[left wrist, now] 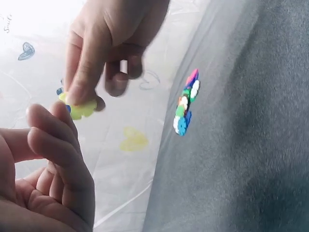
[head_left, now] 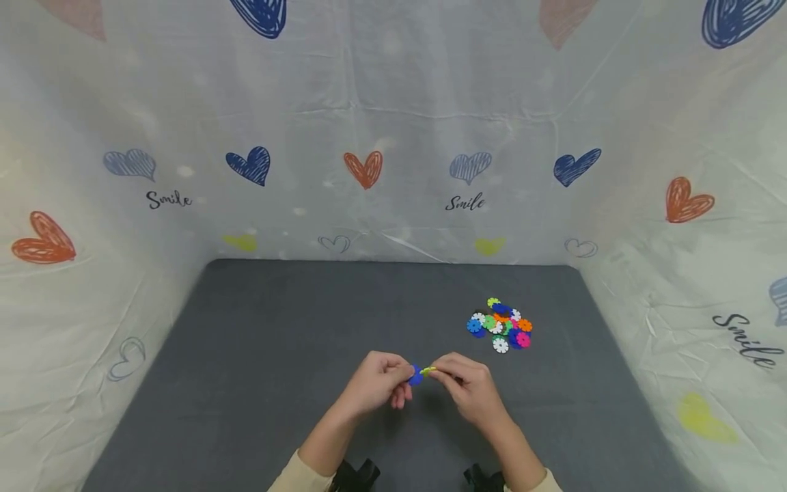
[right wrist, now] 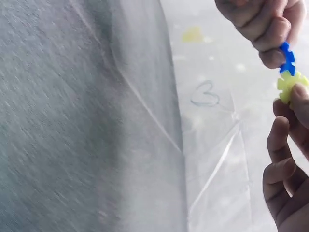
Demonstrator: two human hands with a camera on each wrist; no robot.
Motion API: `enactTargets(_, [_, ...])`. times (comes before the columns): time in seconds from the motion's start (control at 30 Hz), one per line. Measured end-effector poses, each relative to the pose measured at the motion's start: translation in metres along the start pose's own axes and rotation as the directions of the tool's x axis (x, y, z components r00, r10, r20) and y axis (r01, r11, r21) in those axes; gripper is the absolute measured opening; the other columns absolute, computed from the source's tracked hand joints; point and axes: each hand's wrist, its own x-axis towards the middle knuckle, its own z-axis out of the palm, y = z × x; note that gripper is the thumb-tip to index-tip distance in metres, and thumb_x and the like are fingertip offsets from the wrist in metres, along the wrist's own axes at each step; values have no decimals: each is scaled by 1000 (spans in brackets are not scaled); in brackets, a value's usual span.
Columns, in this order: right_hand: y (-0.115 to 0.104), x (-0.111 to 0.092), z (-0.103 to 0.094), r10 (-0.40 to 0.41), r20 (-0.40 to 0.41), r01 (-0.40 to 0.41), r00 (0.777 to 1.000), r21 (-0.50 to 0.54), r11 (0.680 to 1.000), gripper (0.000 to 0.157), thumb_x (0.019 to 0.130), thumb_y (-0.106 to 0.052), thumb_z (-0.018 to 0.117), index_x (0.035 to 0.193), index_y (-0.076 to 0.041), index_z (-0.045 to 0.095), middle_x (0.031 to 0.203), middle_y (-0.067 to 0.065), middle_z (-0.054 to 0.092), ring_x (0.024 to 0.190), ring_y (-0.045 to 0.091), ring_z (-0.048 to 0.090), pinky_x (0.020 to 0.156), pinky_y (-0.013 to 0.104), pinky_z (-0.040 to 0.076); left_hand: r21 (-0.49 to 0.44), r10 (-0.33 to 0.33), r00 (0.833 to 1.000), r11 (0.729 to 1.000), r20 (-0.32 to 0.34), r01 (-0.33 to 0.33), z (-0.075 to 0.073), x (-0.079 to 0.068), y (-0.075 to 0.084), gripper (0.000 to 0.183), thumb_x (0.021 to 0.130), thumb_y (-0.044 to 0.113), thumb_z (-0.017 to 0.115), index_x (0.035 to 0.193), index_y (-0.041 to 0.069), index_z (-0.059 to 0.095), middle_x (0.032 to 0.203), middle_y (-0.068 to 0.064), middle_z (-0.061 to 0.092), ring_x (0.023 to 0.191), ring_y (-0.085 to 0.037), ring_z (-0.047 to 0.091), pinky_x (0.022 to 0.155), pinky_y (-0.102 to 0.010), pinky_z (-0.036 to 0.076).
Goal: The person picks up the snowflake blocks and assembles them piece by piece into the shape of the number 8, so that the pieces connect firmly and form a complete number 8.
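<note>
My left hand [head_left: 384, 380] pinches a blue notched plastic disc [head_left: 416, 375] between thumb and finger, above the front middle of the table. Facing it, my right hand [head_left: 468, 386] pinches a yellow notched disc [head_left: 427, 370] by its edge. In the right wrist view the rims of the blue disc [right wrist: 287, 59] and the yellow disc [right wrist: 289, 86] meet at an angle; how deep their notches sit in each other I cannot tell. Fingers hide most of the blue disc in the left wrist view, where the yellow disc [left wrist: 81, 108] shows more.
A loose pile of several coloured notched discs [head_left: 499, 326] lies on the dark grey table [head_left: 277, 328], beyond my right hand. A pale cloth printed with hearts [head_left: 363, 169] hangs behind the table and along both sides.
</note>
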Motion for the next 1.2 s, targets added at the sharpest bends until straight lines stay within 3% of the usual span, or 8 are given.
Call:
enactTargets(0.3, [2,18,0,-94,-24,92,995,-70,993,21,76,8,81,92,-7,79,83,3,72,67,12,62,66,14,52,-89,39,999,995,-31,-42,0,13,1,27,103,12,57,97,-12,66,64,-4,64,49,-9,56,49,-21,48])
enactTargets(0.43, [14,18,-1,8,36,-3,999,-118,993,25,79,-4,83,104,-8,79,89,1,75,70,9,62,62,18,52,-98,19,994,995,-104,-29,-4,18,-11,24,103,11,57,100,-11,65,72,-11,68,54,-12,60,53,-22,52])
enactTargets(0.53, [29,14,-14,174,14,-168,985,-204,964,35,81,-12,85,115,-10,76,92,1,75,73,10,65,62,22,53,-56,39,982,997,-186,-51,-5,19,-18,19,102,10,59,106,-8,63,81,-19,73,60,-16,67,59,-26,56])
enactTargets(0.6, [42,9,-29,320,-72,-326,945,-289,900,36,82,-16,84,117,-10,76,93,2,76,76,12,67,64,23,54,-38,62,972,997,-228,-73,-5,19,-21,19,101,8,60,116,-4,59,88,-22,75,66,-21,72,65,-30,59])
enactTargets(0.73, [69,-2,-59,582,-264,-634,769,-434,641,28,90,-25,78,113,-10,76,96,7,76,78,21,68,63,32,53,-79,64,966,993,-252,-87,-4,21,-25,36,101,7,59,137,4,54,98,-22,75,81,-27,76,74,-33,61])
enactTargets(0.83, [84,-10,-72,683,-305,-724,664,-490,485,34,92,-30,75,120,-10,72,106,13,73,85,31,67,65,45,52,-139,23,960,988,-278,-63,-3,24,-27,34,102,8,57,136,2,58,105,-21,75,87,-25,76,77,-31,61])
enactTargets(1.0, [98,-16,-77,738,-265,-736,620,-523,431,43,91,-32,77,126,-9,69,116,18,67,101,39,65,76,57,52,-208,-23,943,977,-331,-50,-3,27,-30,30,100,6,60,129,-4,61,111,-27,71,85,-21,75,77,-30,60])
enactTargets(1.2, [97,-15,-76,737,-302,-757,605,-505,415,34,90,-31,78,112,-6,72,102,12,72,87,31,66,70,50,52,-171,2,937,983,-349,-66,-1,26,-26,31,94,15,73,118,-2,66,95,-18,74,77,-17,70,74,-30,60])
